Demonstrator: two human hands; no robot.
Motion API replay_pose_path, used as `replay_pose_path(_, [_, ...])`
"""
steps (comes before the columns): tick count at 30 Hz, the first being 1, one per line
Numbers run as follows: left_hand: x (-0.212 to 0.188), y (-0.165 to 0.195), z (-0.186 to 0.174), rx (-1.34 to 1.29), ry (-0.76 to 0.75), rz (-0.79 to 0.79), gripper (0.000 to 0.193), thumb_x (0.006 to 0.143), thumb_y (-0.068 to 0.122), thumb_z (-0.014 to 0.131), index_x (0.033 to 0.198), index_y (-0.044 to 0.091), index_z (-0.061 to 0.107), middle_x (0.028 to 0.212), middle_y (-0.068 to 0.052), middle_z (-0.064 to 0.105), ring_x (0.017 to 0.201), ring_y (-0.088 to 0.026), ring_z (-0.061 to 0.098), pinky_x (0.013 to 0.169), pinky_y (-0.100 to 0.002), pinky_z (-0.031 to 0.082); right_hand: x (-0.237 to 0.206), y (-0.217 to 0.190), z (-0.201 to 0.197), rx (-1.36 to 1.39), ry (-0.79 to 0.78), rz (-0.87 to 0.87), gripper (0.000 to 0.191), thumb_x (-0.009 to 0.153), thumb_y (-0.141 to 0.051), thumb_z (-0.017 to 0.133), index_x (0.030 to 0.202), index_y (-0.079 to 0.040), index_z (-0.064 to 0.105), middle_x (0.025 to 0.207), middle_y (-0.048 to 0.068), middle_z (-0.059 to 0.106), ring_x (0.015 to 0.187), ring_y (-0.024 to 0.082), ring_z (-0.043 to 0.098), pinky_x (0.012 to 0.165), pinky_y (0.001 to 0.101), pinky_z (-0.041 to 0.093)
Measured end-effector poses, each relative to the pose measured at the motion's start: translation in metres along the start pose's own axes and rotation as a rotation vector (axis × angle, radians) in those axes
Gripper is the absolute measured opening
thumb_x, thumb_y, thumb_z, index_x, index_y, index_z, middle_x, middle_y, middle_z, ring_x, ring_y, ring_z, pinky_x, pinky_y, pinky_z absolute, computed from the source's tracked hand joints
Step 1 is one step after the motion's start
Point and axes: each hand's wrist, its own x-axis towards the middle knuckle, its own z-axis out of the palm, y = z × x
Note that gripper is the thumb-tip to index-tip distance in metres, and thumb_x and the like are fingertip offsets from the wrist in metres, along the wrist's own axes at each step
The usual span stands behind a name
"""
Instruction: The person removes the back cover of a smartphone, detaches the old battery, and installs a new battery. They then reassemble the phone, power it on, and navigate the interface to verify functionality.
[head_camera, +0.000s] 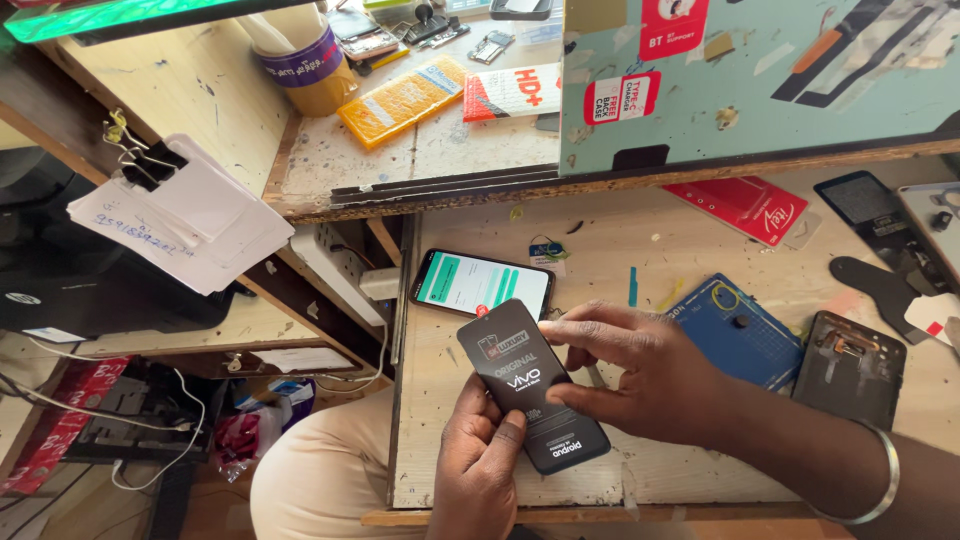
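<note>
A black phone display panel with a printed protective film (530, 385) is held over the near edge of the wooden workbench (620, 250). My left hand (478, 460) grips its lower end from below. My right hand (625, 365) pinches its right edge, thumb and fingers on the film. Just behind it a smartphone (482, 283) lies flat with its screen lit green and white.
A blue cutting mat (740, 335) and a dark phone back housing (852, 368) lie to the right. A red card (748, 205) and another phone body (865, 205) sit farther back. A raised shelf holds a tape roll (305, 65), an orange packet (402, 100) and a teal board (760, 75). Clipped papers (185, 215) hang left.
</note>
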Motion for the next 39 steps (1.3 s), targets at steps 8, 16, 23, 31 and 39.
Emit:
replay_pose_path(8, [0.0, -0.004, -0.001, 0.003, 0.032, 0.001, 0.048, 0.096, -0.006, 0.047, 0.144, -0.003, 0.045, 0.126, -0.016, 0.066, 0.116, -0.017, 0.063, 0.103, -0.032, 0.047, -0.001, 0.004, 0.0, -0.001, 0.008, -0.051, 0.051, 0.077, -0.021, 0.089, 0.123, -0.009, 0.071, 0.095, 0.003, 0.072, 0.076, 0.01, 0.073, 0.068, 0.0252, 0.062])
replay_pose_path(16, [0.001, -0.002, -0.001, -0.007, 0.028, -0.011, 0.046, 0.096, -0.006, 0.047, 0.142, -0.004, 0.046, 0.125, -0.016, 0.066, 0.115, -0.017, 0.063, 0.103, -0.032, 0.047, 0.0, 0.004, 0.0, -0.069, 0.014, -0.025, 0.042, 0.074, -0.025, 0.091, 0.109, -0.008, 0.075, 0.084, 0.002, 0.071, 0.07, 0.009, 0.073, 0.062, 0.0252, 0.061])
replay_pose_path(23, [0.0, -0.004, -0.004, -0.012, 0.04, -0.029, 0.048, 0.095, -0.006, 0.049, 0.143, -0.002, 0.045, 0.123, -0.016, 0.067, 0.112, -0.017, 0.064, 0.101, -0.034, 0.049, 0.001, 0.002, -0.002, 0.032, -0.012, 0.042, 0.039, 0.075, -0.023, 0.089, 0.106, -0.006, 0.072, 0.087, 0.002, 0.072, 0.073, 0.008, 0.073, 0.066, 0.0246, 0.061])
replay_pose_path(31, [0.0, -0.005, -0.006, -0.011, 0.012, -0.013, 0.052, 0.093, -0.007, 0.049, 0.145, -0.001, 0.044, 0.123, -0.016, 0.068, 0.112, -0.016, 0.065, 0.099, -0.032, 0.051, 0.0, 0.008, 0.004, 0.447, -0.05, 0.538, 0.022, 0.085, -0.016, 0.08, 0.101, -0.004, 0.072, 0.082, 0.001, 0.074, 0.074, 0.005, 0.068, 0.065, 0.0234, 0.058])
replay_pose_path(39, [-0.001, -0.007, -0.008, 0.017, -0.011, -0.004, 0.045, 0.093, -0.008, 0.054, 0.136, -0.003, 0.046, 0.119, -0.019, 0.069, 0.111, -0.018, 0.066, 0.1, -0.034, 0.053, 0.001, 0.02, 0.011, 0.775, -0.027, 0.591, 0.023, 0.086, -0.004, 0.076, 0.106, 0.001, 0.065, 0.092, 0.005, 0.073, 0.084, 0.009, 0.069, 0.071, 0.0245, 0.058])
